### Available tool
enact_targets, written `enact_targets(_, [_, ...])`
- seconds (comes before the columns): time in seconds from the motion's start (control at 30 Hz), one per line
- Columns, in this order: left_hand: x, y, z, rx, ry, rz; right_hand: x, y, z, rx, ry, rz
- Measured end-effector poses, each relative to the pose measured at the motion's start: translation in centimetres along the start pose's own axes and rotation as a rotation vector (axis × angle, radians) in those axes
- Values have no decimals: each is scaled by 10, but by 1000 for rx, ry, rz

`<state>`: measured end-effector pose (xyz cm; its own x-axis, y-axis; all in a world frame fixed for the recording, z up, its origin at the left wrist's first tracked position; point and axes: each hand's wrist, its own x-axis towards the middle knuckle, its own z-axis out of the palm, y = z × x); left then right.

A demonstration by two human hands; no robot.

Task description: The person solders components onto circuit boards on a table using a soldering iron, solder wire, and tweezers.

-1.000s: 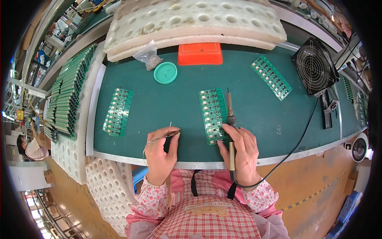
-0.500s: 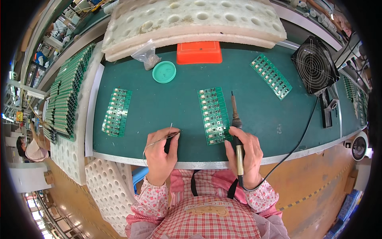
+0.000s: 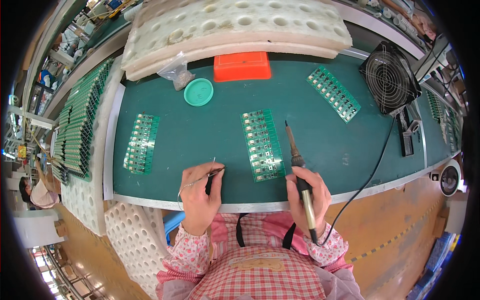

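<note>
My right hand [image 3: 311, 196] is closed around a soldering iron [image 3: 305, 192] whose bare tip points away from me, just right of the middle circuit board panel [image 3: 262, 145]. The tip hangs apart from the panel. My left hand [image 3: 201, 192], near the table's front edge, pinches a thin silvery solder wire [image 3: 194, 183] that loops beside the fingers. A small dark tip shows between thumb and forefinger; what it belongs to cannot be made out. Another green panel [image 3: 142, 144] lies to the left, and a further panel [image 3: 333, 94] rests at the far right.
Behind the panels are an orange box [image 3: 242, 67], a round green lid [image 3: 198, 92] and a clear plastic bag [image 3: 178, 75]. A black fan [image 3: 387, 77] and black iron holder [image 3: 407, 132] stand right. White foam [image 3: 240, 35] lies behind; many boards [image 3: 82, 125] stand left.
The soldering iron has shifted slightly right and toward me, its tip now farther from the panel. My left hand keeps nearly the same pose. The whole view has shifted a little.
</note>
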<state>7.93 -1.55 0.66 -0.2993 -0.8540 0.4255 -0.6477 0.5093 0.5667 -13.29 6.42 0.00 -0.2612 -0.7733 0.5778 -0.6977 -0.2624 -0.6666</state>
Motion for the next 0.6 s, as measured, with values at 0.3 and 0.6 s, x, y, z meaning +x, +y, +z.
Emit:
enact_targets(0.3, [-1,28,23,-200,-106,84,-22,5,-11,187,108,175])
enact_targets(0.6, [0,31,25,-182,-117,77,-20,6,-10,202,116,150])
